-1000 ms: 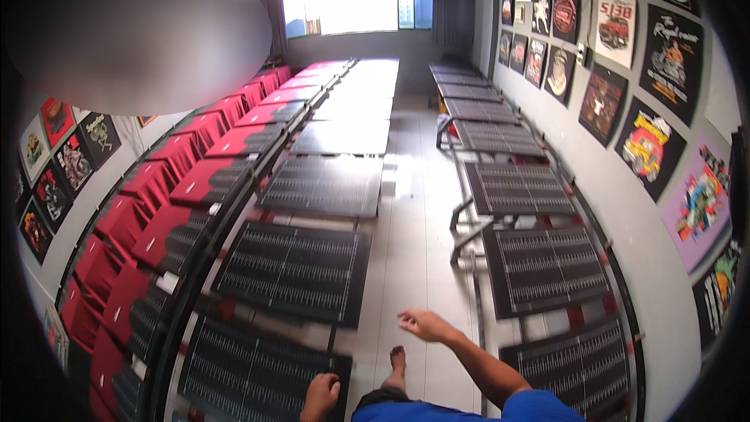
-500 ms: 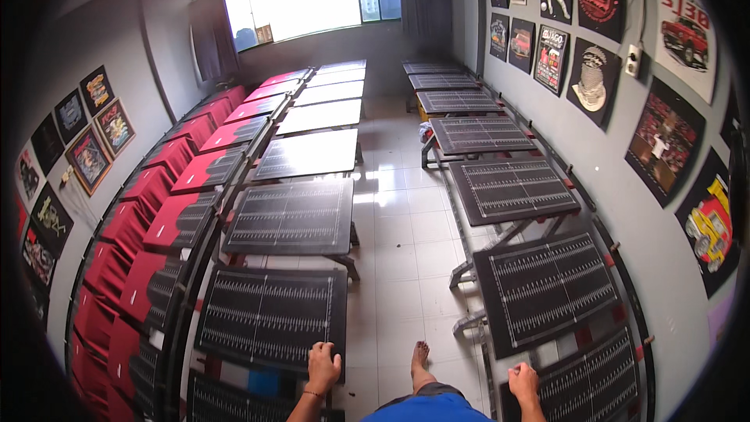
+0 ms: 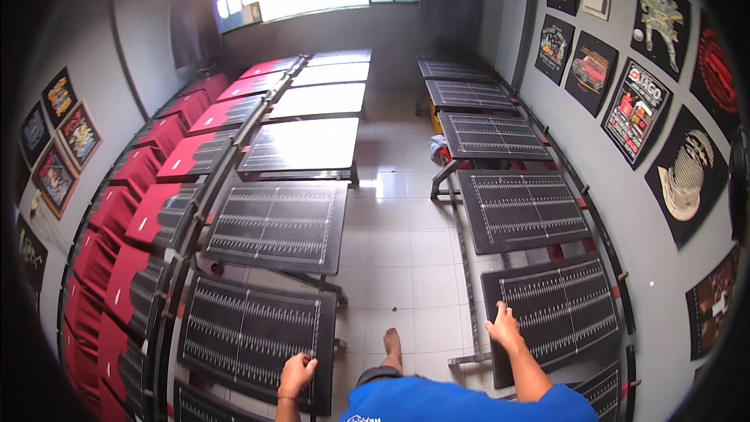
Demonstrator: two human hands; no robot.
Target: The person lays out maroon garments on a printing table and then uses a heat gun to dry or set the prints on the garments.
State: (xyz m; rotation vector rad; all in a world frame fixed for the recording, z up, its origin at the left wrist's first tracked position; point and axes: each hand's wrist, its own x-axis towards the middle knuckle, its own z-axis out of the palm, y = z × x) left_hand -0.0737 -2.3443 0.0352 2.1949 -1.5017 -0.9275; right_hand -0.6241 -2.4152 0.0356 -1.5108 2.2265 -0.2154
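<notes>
At the bottom of the frame, the left hand (image 3: 297, 371) rests with fingers curled over the near right corner of a black board (image 3: 250, 336) at lower left; its long side runs left to right. The right hand (image 3: 504, 327) lies flat, fingers spread, on the near left edge of another black board (image 3: 558, 309) at lower right. A bare foot (image 3: 392, 344) stands on the tiled floor (image 3: 391, 258) between.

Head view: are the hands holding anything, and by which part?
Nothing is lifted. The left hand grips the near right corner of a black ruled board; the right hand rests on the near left edge of another board.
</notes>
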